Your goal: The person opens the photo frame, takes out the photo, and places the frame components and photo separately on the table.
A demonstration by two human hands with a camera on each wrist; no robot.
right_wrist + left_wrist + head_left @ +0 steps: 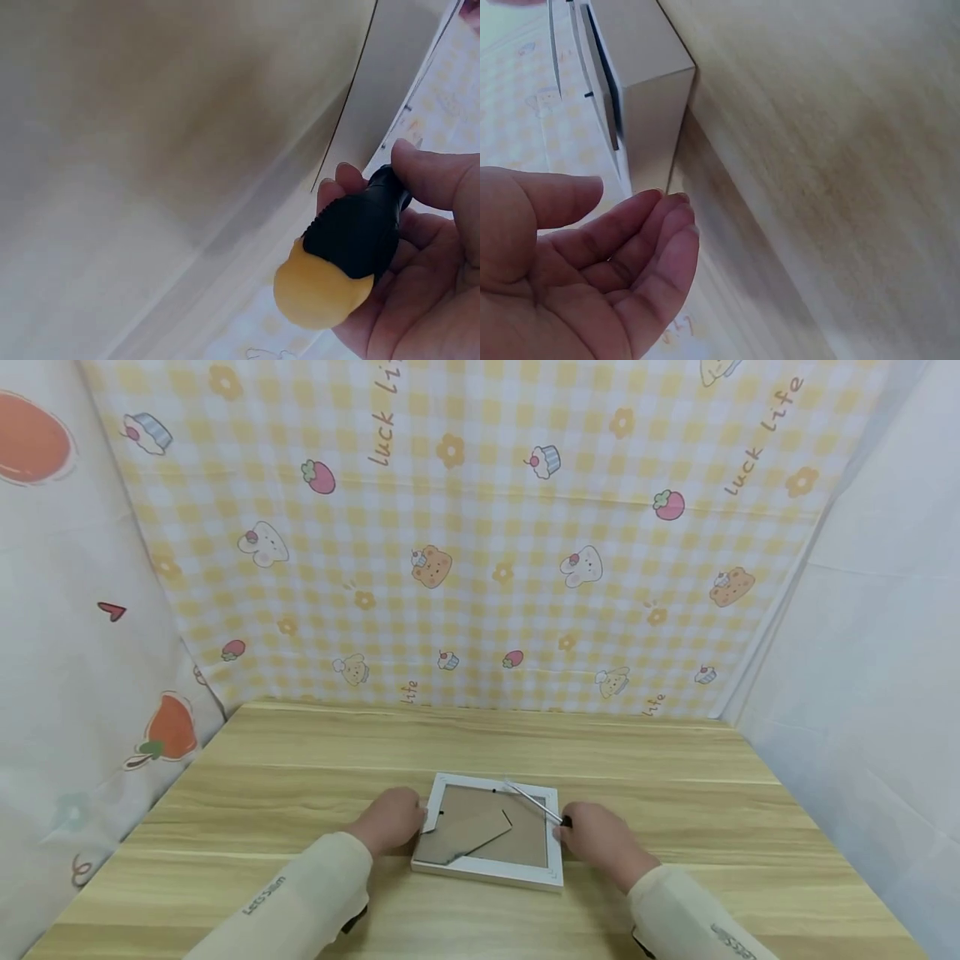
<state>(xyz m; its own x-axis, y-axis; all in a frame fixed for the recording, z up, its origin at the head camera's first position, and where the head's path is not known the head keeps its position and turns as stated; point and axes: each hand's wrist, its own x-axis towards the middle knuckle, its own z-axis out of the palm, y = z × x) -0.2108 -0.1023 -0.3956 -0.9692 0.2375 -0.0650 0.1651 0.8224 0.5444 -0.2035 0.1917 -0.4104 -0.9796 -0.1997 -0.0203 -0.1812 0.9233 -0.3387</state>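
Picture frame (498, 873) lies back-up on the wooden table (675, 777), presumably so backing board (472, 800) and stand leg (465, 837) stay exposed; right hand (600, 839), at the frame's right edge, has thumb and fingers closed round the screwdriver (536, 802) by its handle, shaft slanting across, apparently to bring the tip to the far rim; left hand (392, 820) loosely cupped beside the left edge, thumb apart, gripping nothing, perhaps ready to steady; fingertip contact cannot be told.
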